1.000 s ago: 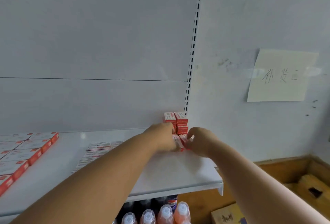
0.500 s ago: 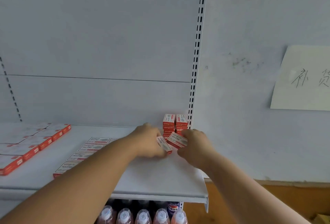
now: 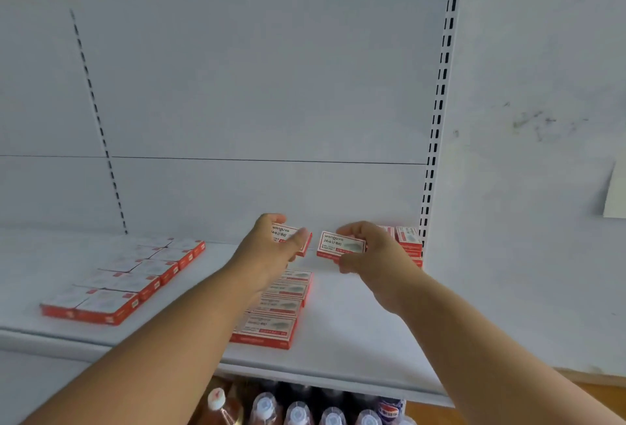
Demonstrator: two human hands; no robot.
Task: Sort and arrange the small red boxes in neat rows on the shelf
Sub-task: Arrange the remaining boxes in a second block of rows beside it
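Red-and-white cardboard is what both hands carry: the left hand (image 3: 271,250) pinches one small box (image 3: 294,238) between thumb and curled fingers, and the right hand (image 3: 367,250) grips a second box (image 3: 340,245) the same way, thumb under and fingers over the top. Both boxes are lifted clear of the white shelf (image 3: 355,333), printed faces toward the camera and slightly tilted, with a small gap between them.

Below the left hand, a single column of boxes (image 3: 283,306) lies flat, running from the shelf's front edge back toward the wall. In the back right corner, against the slotted upright (image 3: 437,126), stands a short stack of boxes (image 3: 408,241), partly hidden by the right hand. A tidy block of larger flat red boxes (image 3: 135,279) sits well to the left.

The step in hand appears to be carrying this pair over to extend the rows. To do it well, the person would level each box before lowering it, turn the print the same way as the boxes already laid, and set it down touching its neighbour so that edges line up. Placing one box at a time, and steadying the row with the free fingers, would likely keep the light cardboard from nudging the column askew. Whether a second column begins beside the first cannot be told.
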